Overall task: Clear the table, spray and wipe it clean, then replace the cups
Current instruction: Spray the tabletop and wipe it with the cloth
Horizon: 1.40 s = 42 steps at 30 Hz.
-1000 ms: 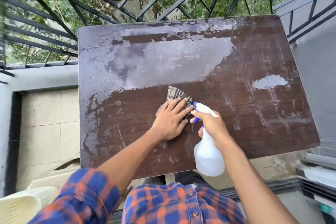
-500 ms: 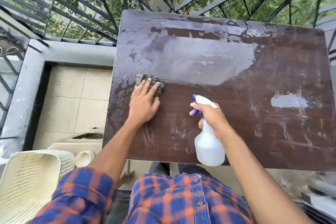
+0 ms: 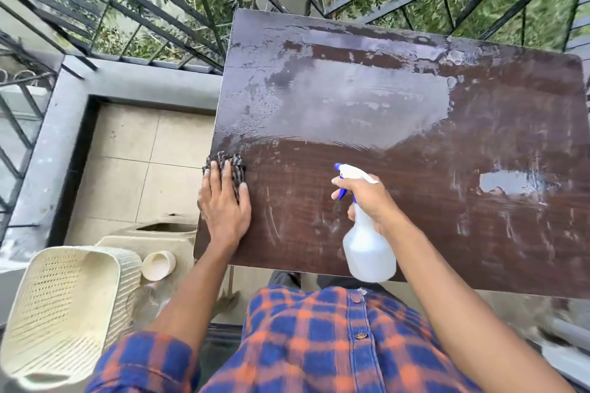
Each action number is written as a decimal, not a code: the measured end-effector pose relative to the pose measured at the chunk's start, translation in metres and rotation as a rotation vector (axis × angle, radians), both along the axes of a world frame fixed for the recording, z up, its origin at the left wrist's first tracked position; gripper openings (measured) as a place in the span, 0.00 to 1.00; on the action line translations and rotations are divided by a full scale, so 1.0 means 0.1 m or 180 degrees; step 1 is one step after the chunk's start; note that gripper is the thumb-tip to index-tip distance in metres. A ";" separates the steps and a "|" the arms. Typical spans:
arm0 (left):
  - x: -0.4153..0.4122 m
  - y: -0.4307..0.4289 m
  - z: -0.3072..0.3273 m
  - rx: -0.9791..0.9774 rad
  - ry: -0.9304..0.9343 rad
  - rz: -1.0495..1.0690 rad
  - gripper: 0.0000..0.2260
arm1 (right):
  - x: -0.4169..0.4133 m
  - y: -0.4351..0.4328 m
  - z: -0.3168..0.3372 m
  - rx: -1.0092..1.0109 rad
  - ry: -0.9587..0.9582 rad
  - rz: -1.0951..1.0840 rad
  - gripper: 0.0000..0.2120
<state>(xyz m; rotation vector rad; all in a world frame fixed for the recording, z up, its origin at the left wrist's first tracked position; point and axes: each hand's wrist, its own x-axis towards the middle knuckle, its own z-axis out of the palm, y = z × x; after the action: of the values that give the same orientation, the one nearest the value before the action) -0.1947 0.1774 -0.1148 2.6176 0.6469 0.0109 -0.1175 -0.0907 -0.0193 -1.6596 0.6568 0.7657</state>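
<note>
Left hand [image 3: 223, 204], fingers straight, pressed cloth [image 3: 235, 165] at tabletop [image 3: 415, 233] left edge, likely sweeping water off. Right hand [image 3: 367, 198] gripped spray bottle [image 3: 367, 252], held clear of wiping path.

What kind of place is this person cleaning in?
Most likely a home balcony or small terrace. A black metal railing runs along a grey concrete kerb, green bushes show through the bars, and the dark brown wooden table stands on pale square floor tiles.
</note>
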 end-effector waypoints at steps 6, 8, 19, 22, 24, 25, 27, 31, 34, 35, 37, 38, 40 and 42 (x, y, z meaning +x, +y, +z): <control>0.01 -0.58 0.05 -0.0014 0.0249 0.0473 0.27 | -0.02 -0.25 0.01 -0.0101 0.0037 -0.0010 0.17; 0.04 -0.82 0.06 -0.0030 0.0211 0.0378 0.27 | -0.03 -0.39 0.02 -0.0061 0.0033 -0.0034 0.17; -0.03 -2.41 0.05 0.0003 0.0137 -0.1325 0.26 | -0.09 -1.32 0.02 -0.0165 0.0003 -0.0290 0.06; 0.01 -2.71 0.04 0.0064 0.0179 -0.2022 0.27 | -0.11 -1.51 0.02 -0.0174 -0.0053 -0.0327 0.12; 0.01 -2.86 0.04 0.0108 0.0278 -0.2272 0.27 | -0.14 -1.64 0.01 -0.0180 -0.0103 -0.0340 0.12; 0.01 -2.90 0.05 0.0145 0.0328 -0.2343 0.27 | -0.16 -1.70 -0.01 -0.0181 -0.0116 -0.0345 0.12; 0.00 -2.93 0.07 0.0191 0.0390 -0.2451 0.27 | -0.23 -1.80 -0.03 -0.0140 -0.0133 -0.0349 0.11; -0.09 -2.80 0.12 0.0350 0.0256 -0.2973 0.26 | -0.42 -1.87 -0.16 -0.0020 -0.0084 -0.0332 0.08; -0.24 -2.66 0.12 0.0436 0.0209 -0.3369 0.25 | -0.56 -1.78 -0.24 0.0040 -0.0066 -0.0383 0.10; -0.25 -2.62 0.13 0.0415 0.0206 -0.3438 0.25 | -0.61 -1.76 -0.26 0.0035 -0.0065 -0.0423 0.10; -0.25 -2.53 0.17 0.0378 0.0208 -0.3571 0.25 | -0.68 -1.72 -0.28 0.0056 -0.0061 -0.0480 0.12; -0.26 -2.47 0.19 0.0353 0.0214 -0.3646 0.25 | -0.73 -1.69 -0.28 0.0096 -0.0065 -0.0488 0.12; -0.26 -2.34 0.20 0.0261 0.0204 -0.3744 0.25 | -0.80 -1.63 -0.25 0.0180 -0.0098 -0.0477 0.12; -0.30 -2.16 0.19 0.0220 0.0198 -0.3785 0.25 | -0.84 -1.54 -0.22 0.0220 -0.0108 -0.0454 0.11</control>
<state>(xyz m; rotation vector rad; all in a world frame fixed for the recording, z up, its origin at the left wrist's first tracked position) -0.2244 -0.0382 -0.0962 2.6521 -0.9502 -0.4042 -0.2016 -0.2451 -0.0408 -1.5420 0.7089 0.6495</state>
